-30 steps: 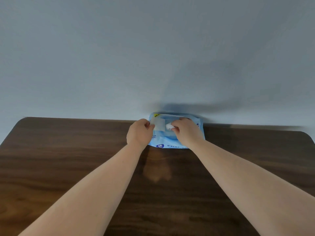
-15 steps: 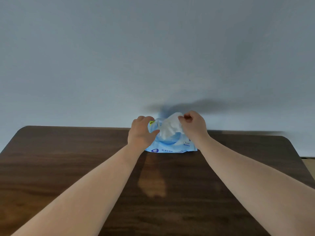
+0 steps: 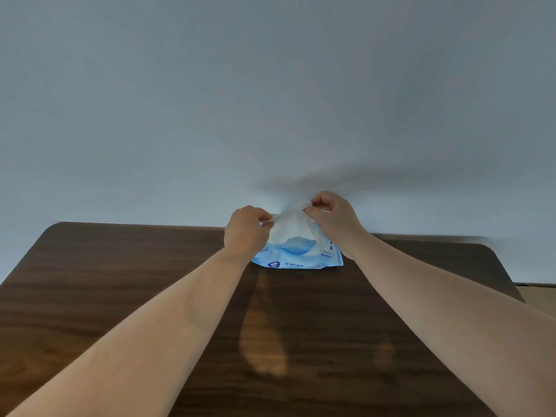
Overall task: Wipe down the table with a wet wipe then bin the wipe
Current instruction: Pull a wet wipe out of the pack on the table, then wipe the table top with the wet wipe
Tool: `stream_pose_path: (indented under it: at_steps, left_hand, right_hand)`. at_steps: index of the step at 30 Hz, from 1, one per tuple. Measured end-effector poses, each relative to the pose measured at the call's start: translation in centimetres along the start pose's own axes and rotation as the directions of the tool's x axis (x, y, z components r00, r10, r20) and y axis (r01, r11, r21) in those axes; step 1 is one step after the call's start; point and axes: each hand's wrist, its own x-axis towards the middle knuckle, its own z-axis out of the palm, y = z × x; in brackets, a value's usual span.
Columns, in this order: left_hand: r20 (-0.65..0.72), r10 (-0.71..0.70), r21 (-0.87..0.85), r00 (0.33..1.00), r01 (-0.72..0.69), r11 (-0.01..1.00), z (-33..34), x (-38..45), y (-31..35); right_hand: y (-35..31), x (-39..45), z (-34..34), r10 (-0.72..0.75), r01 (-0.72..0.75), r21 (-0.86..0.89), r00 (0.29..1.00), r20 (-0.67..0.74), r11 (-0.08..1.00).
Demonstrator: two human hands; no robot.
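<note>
Dark wood table (image 3: 120, 296) w/ rounded far corners, pushed up against a plain pale grey-blue wall (image 3: 270, 85). Both bare forearms reach out from the near edge toward the far-centre of the tabletop.

Wet wipe pack (image 3: 296, 260): light blue soft pouch, lying flat at the far edge of the table, right by the wall, roughly centre. Printed text + a small round logo along its near edge; text too small to read properly.

Wet wipe (image 3: 290, 228): white, thin, slightly see-through, held up above the pack, spread between the two hands. Its lower edge hangs down over the pack's top; can't tell if the bottom is clear of the opening or still tucked in.

Left hand (image 3: 246, 233): curled, thumb + fingertips pinching the left corner of the wipe. Back of hand faces the camera, sits just left of the pack & partly covers its left end.

Right hand (image 3: 334, 218): also curled, pinching the right top corner of the wipe, a bit higher and further than the left one. Wrist crosses over the pack's right end.

Soft dark shadow on the wall behind the hands, stretching off to the right. Warm blurry reflections of the arms on the glossy tabletop nearer the camera, approx centre. Sliver of light tan floor (image 3: 538, 296) past the table's right far corner
</note>
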Motion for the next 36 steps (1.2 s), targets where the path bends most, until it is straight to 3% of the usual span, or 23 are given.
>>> stream_pose_path:
  at_steps: [4, 8, 13, 15, 22, 27, 33, 36]
  left_hand:
    - [-0.094, -0.038, 0.005, 0.995, 0.038, 0.999, -2.7, 0.3, -1.3]
    - [-0.058, -0.052, 0.073, 0.997, 0.056, 0.996, -5.0, -0.6, -5.3]
    - [0.162, -0.094, 0.169, 0.982, 0.067, 0.983, -6.5, -4.2, -13.3]
    - [0.228, -0.155, 0.246, 0.961, 0.097, 0.965, -7.1, -5.8, -16.1]
    - [0.302, -0.372, 0.454, 0.878, 0.211, 0.866, -9.9, -11.0, -23.6]
    - [0.218, -0.408, 0.598, 0.887, 0.209, 0.774, -11.5, -14.0, -27.7]
    - [0.103, -0.595, 0.682, 0.797, 0.379, 0.625, -13.3, -18.6, -33.8]
    - [0.104, -0.641, 0.616, 0.76, 0.457, 0.642, -13.3, -20.8, -36.4]
  right_hand:
    - [-2.1, -0.5, 1.4, -0.225, 0.238, -0.231, 0.971, 0.082, 0.944]
    - [-2.0, -2.0, 5.5, -0.348, 0.48, -0.427, 0.869, 0.353, 0.766]
    - [0.4, -5.2, 12.6, -0.271, 0.671, -0.425, 0.678, 0.683, 0.607]
    - [1.3, -6.4, 15.4, -0.205, 0.695, -0.405, 0.618, 0.759, 0.595]
    - [3.4, -7.2, 22.4, -0.065, 0.653, -0.574, 0.686, 0.725, 0.493]
    - [5.6, -7.2, 26.8, 0.099, 0.629, -0.666, 0.693, 0.714, 0.401]
    - [5.2, -8.6, 34.4, 0.035, 0.641, -0.639, 0.694, 0.719, 0.426]
    - [3.3, -9.1, 39.4, -0.013, 0.682, -0.594, 0.662, 0.75, 0.427]
